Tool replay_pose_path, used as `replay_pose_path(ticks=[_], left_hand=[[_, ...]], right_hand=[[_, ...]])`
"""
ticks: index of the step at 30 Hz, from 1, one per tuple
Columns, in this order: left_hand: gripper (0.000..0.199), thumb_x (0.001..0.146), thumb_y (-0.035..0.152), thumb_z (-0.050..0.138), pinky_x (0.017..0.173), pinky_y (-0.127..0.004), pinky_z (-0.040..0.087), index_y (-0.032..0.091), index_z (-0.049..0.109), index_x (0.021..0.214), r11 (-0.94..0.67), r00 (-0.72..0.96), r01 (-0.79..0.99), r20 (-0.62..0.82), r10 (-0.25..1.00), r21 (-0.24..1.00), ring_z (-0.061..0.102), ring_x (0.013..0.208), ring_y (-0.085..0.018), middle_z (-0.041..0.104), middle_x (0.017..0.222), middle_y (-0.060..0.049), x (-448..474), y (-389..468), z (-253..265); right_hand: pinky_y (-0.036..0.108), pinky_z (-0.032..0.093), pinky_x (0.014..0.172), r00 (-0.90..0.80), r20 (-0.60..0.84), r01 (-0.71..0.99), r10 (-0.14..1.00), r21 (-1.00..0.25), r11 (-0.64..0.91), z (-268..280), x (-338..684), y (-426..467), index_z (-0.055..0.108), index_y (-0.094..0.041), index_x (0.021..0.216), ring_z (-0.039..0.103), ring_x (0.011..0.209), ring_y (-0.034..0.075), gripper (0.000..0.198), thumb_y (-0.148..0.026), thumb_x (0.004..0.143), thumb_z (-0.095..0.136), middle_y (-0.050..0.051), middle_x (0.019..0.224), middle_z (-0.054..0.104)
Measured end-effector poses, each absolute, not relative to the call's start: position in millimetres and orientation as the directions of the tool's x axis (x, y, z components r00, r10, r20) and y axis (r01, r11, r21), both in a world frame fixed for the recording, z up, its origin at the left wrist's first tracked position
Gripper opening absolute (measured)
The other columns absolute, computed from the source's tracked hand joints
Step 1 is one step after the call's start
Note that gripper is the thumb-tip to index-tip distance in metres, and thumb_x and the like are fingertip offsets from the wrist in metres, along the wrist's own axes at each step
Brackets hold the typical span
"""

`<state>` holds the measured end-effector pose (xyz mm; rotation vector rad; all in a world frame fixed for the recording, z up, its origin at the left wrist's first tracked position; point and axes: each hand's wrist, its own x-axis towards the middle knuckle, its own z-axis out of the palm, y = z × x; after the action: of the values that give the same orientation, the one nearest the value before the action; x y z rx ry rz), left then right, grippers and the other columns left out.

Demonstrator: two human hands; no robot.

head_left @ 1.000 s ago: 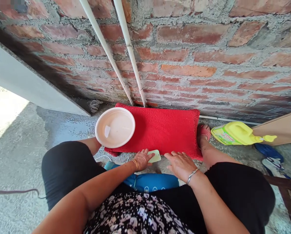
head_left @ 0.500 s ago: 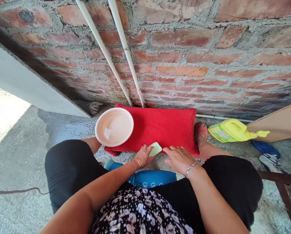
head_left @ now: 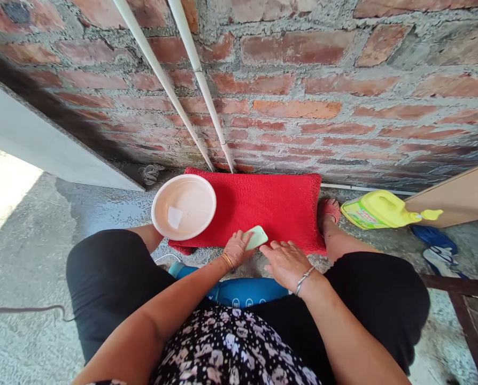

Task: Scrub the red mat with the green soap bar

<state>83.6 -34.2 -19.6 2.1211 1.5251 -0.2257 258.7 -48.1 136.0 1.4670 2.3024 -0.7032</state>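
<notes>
My left hand (head_left: 238, 250) holds a pale green phone case (head_left: 257, 237), flat with rounded corners, by its left end. The case is above the front edge of a red cloth-covered low surface (head_left: 267, 198). Close to its right end is my right hand (head_left: 287, 261), palm down, fingers partly spread and holding nothing. Whether a fingertip touches the case I cannot tell. On the left of the red cloth stands a pale pink basin (head_left: 207, 222) with what looks like water and a whitish square patch inside.
A yellow detergent bottle (head_left: 377, 208) lies by my right foot, with shoes (head_left: 441, 256) nearby. Blue fabric (head_left: 251, 291) is between my knees. Behind are a brick wall (head_left: 275, 107) and two white pipes (head_left: 201, 80). A wooden frame (head_left: 463, 294) stands at right.
The view has shifted slightly. My right hand has moved a little left and down, near the case. My left hand still holds the phone case, now tilted slightly differently.
</notes>
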Motion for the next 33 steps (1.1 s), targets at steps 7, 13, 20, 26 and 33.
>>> replay_pose_path(ticks=[7,13,20,26,33], left_hand=[[0.065,0.081,0.047,0.05,0.088,-0.037,0.042,0.02,0.034,0.137,0.157,-0.076,0.975,-0.428,0.901,0.158,0.054,0.102,-0.026,0.05,0.116,-0.015,81.9,-3.7,-24.7],[0.06,0.078,0.042,0.057,0.102,-0.044,0.03,0.036,0.039,0.134,-0.4,0.522,0.853,-0.532,0.667,0.336,0.039,0.122,-0.03,0.043,0.133,-0.008,103.2,-41.7,-30.7],[0.067,0.083,0.056,0.042,0.086,-0.039,0.041,0.024,0.03,0.14,0.144,-0.094,0.98,-0.32,0.943,0.137,0.048,0.107,-0.028,0.05,0.12,-0.014,92.0,44.1,-21.4],[0.069,0.077,0.048,0.056,0.096,-0.043,0.033,0.029,0.034,0.139,-0.326,0.398,0.917,-0.449,0.8,0.231,0.043,0.114,-0.029,0.048,0.126,-0.012,106.7,19.6,-30.8],[0.064,0.082,0.054,0.046,0.092,-0.046,0.035,0.028,0.033,0.139,-0.234,0.271,0.96,-0.297,0.916,0.154,0.044,0.111,-0.031,0.048,0.125,-0.014,98.7,47.9,-29.2]], right_hand=[[0.036,0.034,0.085,-0.464,-0.475,0.886,0.748,-0.261,0.384,136.6,249.1,-52.5,0.058,-0.02,0.105,0.057,0.096,0.023,0.026,-0.028,0.081,0.055,0.008,0.098,0.063],[0.037,0.034,0.086,-0.45,-0.499,0.893,0.74,-0.259,0.368,130.6,252.1,-50.0,0.057,-0.02,0.113,0.057,0.099,0.024,0.031,-0.026,0.083,0.051,0.01,0.105,0.063],[0.037,0.034,0.083,-0.451,-0.502,0.893,0.738,-0.258,0.37,132.7,250.0,-51.5,0.06,-0.019,0.1,0.058,0.094,0.023,0.021,-0.021,0.084,0.046,0.01,0.097,0.063],[0.037,0.033,0.085,-0.475,-0.48,0.879,0.738,-0.288,0.379,141.1,246.2,-50.1,0.059,-0.018,0.102,0.057,0.094,0.022,0.022,-0.019,0.085,0.046,0.01,0.097,0.063],[0.036,0.033,0.083,-0.485,-0.455,0.872,0.747,-0.31,0.378,141.7,246.9,-52.8,0.059,-0.019,0.098,0.057,0.09,0.021,0.019,-0.017,0.084,0.046,0.009,0.094,0.062]])
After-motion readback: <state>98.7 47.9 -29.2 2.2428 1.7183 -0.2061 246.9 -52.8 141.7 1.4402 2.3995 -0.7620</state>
